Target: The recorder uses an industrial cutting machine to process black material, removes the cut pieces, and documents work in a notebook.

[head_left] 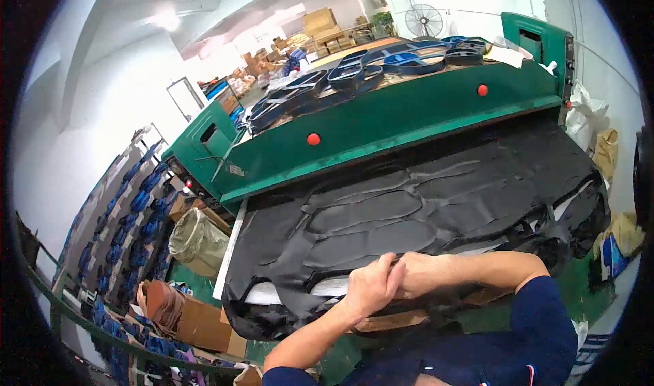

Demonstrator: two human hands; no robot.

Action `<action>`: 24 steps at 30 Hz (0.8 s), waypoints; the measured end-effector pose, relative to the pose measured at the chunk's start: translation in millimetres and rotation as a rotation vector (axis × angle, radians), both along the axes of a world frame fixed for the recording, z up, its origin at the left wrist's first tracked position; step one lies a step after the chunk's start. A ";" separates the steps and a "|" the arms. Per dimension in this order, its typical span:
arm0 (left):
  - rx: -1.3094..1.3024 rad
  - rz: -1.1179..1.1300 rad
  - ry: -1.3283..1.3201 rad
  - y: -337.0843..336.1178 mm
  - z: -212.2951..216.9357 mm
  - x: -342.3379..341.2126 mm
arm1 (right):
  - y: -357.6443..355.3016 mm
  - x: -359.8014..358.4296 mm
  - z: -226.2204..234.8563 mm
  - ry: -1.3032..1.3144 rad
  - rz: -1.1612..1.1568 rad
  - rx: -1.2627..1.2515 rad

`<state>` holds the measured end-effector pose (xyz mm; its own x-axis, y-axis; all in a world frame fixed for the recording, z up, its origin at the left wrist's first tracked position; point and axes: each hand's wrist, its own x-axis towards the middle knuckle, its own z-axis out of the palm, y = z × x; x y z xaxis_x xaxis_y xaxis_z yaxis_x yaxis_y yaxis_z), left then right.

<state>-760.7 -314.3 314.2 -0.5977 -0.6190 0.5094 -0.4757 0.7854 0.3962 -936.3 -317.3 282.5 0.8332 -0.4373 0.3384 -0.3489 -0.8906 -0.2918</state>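
Close together at the near edge of the press bed are my two hands, almost touching. My left hand (377, 284) has its fingers curled, with the thumb side against the right hand; what they hold, if anything, is hidden. My right hand (413, 274) is bent inward at the wrist, and its fingers are mostly out of sight behind the left hand. Beneath and beyond them spreads a black sheet (371, 212), wrinkled and marked with long rounded cut outlines. Along its near edge the sheet is cut into ragged strips, with a white surface (266, 293) showing through the gaps.
A green press beam (395, 114) with red buttons spans the far side. Several strip-steel cutting dies (354, 73) lie on top. At left stand a lined waste bin (199, 239), a cardboard box (204, 325) and a rack of blue pieces (126, 209). White sacks (586, 117) are at right.
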 end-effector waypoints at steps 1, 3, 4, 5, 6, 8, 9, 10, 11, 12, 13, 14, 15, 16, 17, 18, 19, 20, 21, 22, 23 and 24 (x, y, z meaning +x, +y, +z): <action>0.008 -0.002 -0.013 -0.1 -6.6 5.6 | -0.8 3.1 -1.2 0.043 0.013 0.054; -0.033 -0.005 0.023 -3.7 -14.8 16.1 | -3.2 13.4 -8.2 0.050 0.034 0.159; -0.014 -0.030 0.032 -4.6 -19.0 23.0 | -2.4 20.5 -0.4 0.176 0.067 0.124; -0.026 -0.030 0.022 -9.0 -23.7 29.6 | -8.0 23.3 -7.1 0.163 0.061 0.093; -0.029 -0.037 0.013 -8.3 -28.4 33.6 | -7.2 25.3 -16.3 0.149 0.049 0.072; 0.039 -0.072 0.054 -3.0 -23.0 33.8 | -3.2 27.5 -28.9 0.118 0.030 0.097; 0.064 -0.060 0.058 -1.6 -27.4 39.6 | -1.9 31.9 -29.4 0.119 0.040 0.147; 0.088 -0.050 0.061 0.0 -31.7 45.7 | -1.2 37.3 -29.2 0.119 0.048 0.196; 0.092 -0.027 0.103 -0.1 -33.3 51.5 | -4.0 43.4 -31.7 0.131 0.041 0.183; 0.130 0.001 0.149 -1.4 -34.4 56.4 | -7.1 50.1 -29.8 0.142 0.033 0.171; 0.164 0.040 0.185 -1.6 -33.6 61.5 | -10.5 56.9 -25.6 0.082 0.071 0.145; 0.196 0.078 0.218 -1.8 -30.8 66.7 | -11.9 63.9 -18.9 0.123 0.033 0.224; 0.206 0.123 0.252 -4.3 -24.5 73.3 | -15.6 73.0 -8.1 0.124 0.019 0.211; 0.127 0.141 0.356 -12.1 -26.7 84.1 | -18.6 82.4 4.0 0.125 0.013 0.194; 0.162 0.216 0.414 -15.5 -25.8 99.9 | -19.1 87.9 13.7 0.085 0.025 0.140; 0.195 0.272 0.471 -20.5 -22.7 114.6 | -21.8 91.1 22.7 0.128 -0.007 0.187; 0.287 0.334 0.590 -26.8 -26.2 131.9 | -27.1 93.2 22.1 0.089 -0.014 0.163; 0.381 0.395 0.707 -36.5 -35.0 152.0 | -32.4 94.7 21.2 0.049 -0.022 0.138; 0.445 0.493 0.814 -51.8 -51.3 176.3 | -37.9 96.8 23.3 0.083 -0.058 0.128; 0.506 0.619 0.917 -60.6 -65.4 208.3 | -43.7 109.9 31.3 0.110 -0.094 0.179; 0.678 0.641 1.099 -67.3 -67.1 229.8 | -47.6 113.6 31.8 0.073 -0.111 0.163; 0.845 0.678 1.279 -70.8 -69.3 251.1 | -54.4 121.5 28.6 0.033 -0.112 0.151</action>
